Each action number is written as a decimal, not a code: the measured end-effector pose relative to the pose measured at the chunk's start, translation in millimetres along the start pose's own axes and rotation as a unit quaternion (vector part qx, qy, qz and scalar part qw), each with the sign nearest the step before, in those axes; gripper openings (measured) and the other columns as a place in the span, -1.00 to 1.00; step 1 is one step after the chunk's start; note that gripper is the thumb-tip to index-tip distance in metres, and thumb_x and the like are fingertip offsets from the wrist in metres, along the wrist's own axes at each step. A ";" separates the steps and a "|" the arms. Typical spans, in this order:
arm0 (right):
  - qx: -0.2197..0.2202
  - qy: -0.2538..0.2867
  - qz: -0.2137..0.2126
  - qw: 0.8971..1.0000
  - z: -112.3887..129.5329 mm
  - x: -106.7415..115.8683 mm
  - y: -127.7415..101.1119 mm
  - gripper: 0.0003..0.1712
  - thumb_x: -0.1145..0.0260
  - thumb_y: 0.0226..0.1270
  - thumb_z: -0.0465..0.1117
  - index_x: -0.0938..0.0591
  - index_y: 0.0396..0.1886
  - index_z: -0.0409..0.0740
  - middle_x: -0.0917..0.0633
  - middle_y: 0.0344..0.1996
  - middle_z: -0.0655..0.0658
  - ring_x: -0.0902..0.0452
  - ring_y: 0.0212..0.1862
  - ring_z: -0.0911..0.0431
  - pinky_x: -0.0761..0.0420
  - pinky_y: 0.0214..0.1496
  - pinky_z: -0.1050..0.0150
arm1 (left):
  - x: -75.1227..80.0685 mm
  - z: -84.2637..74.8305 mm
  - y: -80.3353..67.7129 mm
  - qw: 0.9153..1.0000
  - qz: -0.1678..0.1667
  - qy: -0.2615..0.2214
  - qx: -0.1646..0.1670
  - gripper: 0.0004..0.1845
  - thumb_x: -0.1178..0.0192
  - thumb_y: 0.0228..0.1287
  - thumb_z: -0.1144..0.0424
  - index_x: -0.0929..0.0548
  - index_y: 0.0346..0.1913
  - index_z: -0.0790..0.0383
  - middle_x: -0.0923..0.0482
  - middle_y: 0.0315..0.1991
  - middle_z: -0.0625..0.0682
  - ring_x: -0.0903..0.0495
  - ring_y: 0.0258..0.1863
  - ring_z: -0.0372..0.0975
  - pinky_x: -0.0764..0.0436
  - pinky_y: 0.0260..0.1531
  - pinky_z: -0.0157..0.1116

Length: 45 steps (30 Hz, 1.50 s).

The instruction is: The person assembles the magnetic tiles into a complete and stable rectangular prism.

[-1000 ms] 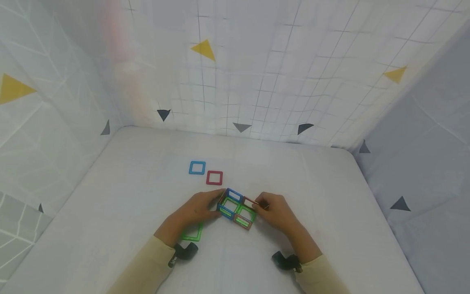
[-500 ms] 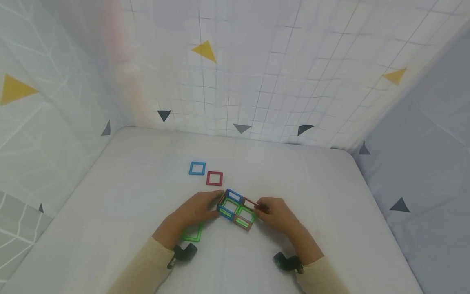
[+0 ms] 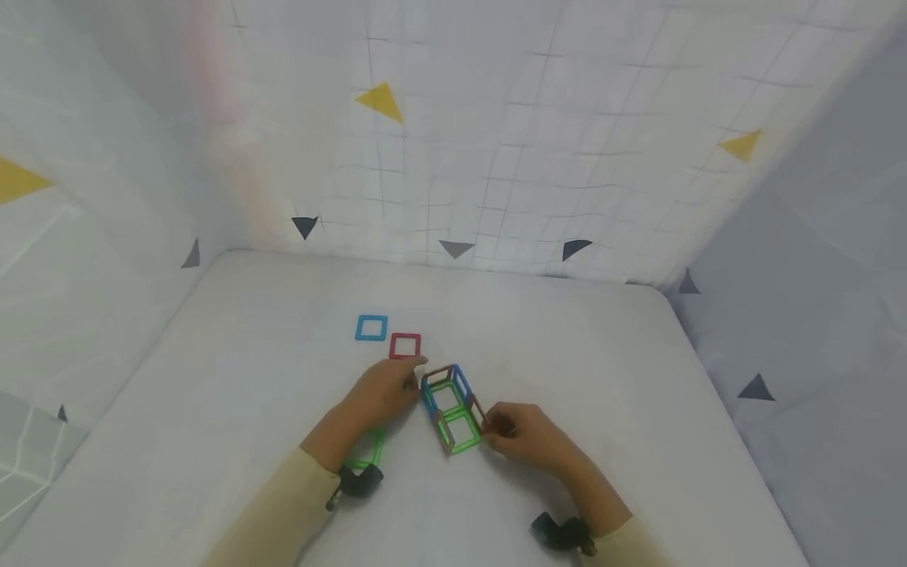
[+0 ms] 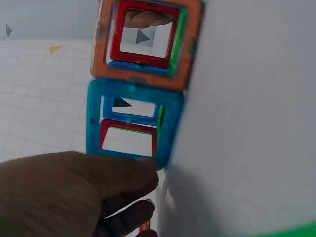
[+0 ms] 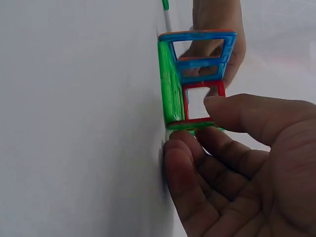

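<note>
— Where's the frame (image 3: 451, 405) relative to my hands?

— Between them, mid-table (image 3: 609, 378). My right hand (image 3: 527, 435) sits at its near right corner, thumb and fingers (image 5: 237, 116) pinching the red side tile there. My left hand (image 3: 383, 391) is at the far left corner, fingers curled against the blue end tile (image 4: 133, 123). The right is closer to me.

— Which way does it run?

— Two cells long, the long axis going away from me and slightly left; green floor tiles, open on top.

— Anything in the way?

— A green tile (image 3: 368, 451) lies flat under my left wrist. Beyond the left hand a red tile (image 3: 405, 346) lies just past the fingertips, a blue one (image 3: 372, 327) beside it. To the right the table is open up to its edge
</note>
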State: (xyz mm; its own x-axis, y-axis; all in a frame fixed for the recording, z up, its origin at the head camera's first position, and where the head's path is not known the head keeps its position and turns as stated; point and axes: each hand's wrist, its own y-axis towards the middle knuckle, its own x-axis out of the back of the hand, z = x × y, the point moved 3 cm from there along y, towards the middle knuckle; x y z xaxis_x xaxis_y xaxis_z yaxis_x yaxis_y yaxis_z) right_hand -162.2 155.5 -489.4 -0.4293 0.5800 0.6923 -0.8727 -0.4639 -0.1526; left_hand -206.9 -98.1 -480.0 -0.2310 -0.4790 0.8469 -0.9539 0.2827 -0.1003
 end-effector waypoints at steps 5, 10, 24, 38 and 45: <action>-0.003 0.013 0.027 1.000 4.6 -2.7 1.0 -0.91 -0.36 0.32 -0.17 -0.67 -0.20 0.04 -0.67 -0.33 0.15 -0.57 -0.23 0.18 -0.64 -0.15 0.24 | -0.8 0.4 -0.7 0.999 -0.006 -0.027 0.023 -0.44 -0.27 0.34 0.20 -0.45 0.38 -0.03 -0.69 0.01 -0.10 -0.62 0.09 -0.14 -0.59 0.17 -0.08; -0.041 0.003 -0.063 0.997 -3.0 5.9 16.3 -0.93 -0.35 0.36 -0.20 -0.65 -0.21 0.07 -0.66 -0.33 0.14 -0.55 -0.23 0.19 -0.62 -0.14 0.23 | 4.1 -5.0 -16.1 0.999 -0.012 -0.003 0.037 -0.62 -0.24 0.34 0.15 -0.57 0.20 0.06 -0.70 -0.06 -0.07 -0.65 -0.02 -0.13 -0.65 0.03 -0.11; 0.012 -0.011 -0.061 0.998 -6.4 11.7 77.6 -0.61 -0.41 0.31 -0.16 -0.65 0.12 0.15 -0.70 -0.08 0.09 -0.58 -0.03 0.13 -0.61 0.17 0.07 | -18.3 -40.5 -51.7 0.992 0.088 0.078 -0.044 -0.31 -0.19 -0.05 -0.56 -0.62 -0.21 -0.01 -0.46 -0.57 -0.20 -0.45 -0.50 -0.28 -0.46 -0.47 -0.30; -0.014 -0.040 -0.079 0.996 -11.9 18.3 72.3 -0.78 -0.38 0.32 -0.13 -0.72 -0.05 0.13 -0.73 -0.09 0.11 -0.60 0.12 0.09 -0.55 0.26 0.03 | -15.5 -43.0 -48.7 0.993 0.070 0.094 -0.021 -0.58 -0.35 0.14 -0.19 -0.68 -0.12 0.04 -0.52 -0.55 -0.19 -0.46 -0.49 -0.28 -0.54 -0.39 -0.28; -0.018 -0.044 -0.103 0.994 -22.1 21.0 57.2 -0.77 -0.37 0.20 -0.26 -0.69 -0.14 0.04 -0.69 -0.24 0.08 -0.58 -0.13 0.14 -0.62 0.03 0.09 | -6.3 -32.4 -42.8 0.996 0.058 0.074 0.008 -0.71 -0.39 0.16 -0.11 -0.65 -0.31 0.02 -0.48 -0.60 -0.16 -0.46 -0.51 -0.25 -0.49 -0.44 -0.32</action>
State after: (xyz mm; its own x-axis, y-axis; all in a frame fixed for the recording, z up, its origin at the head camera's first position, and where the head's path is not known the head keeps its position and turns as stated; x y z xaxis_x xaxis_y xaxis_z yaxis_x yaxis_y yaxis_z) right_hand -226.3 156.0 -499.2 -0.2201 0.5983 0.7705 -0.9481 -0.3169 -0.0248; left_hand -158.4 -80.3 -464.1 -0.3107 -0.3153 0.8967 -0.9254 0.3156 -0.2096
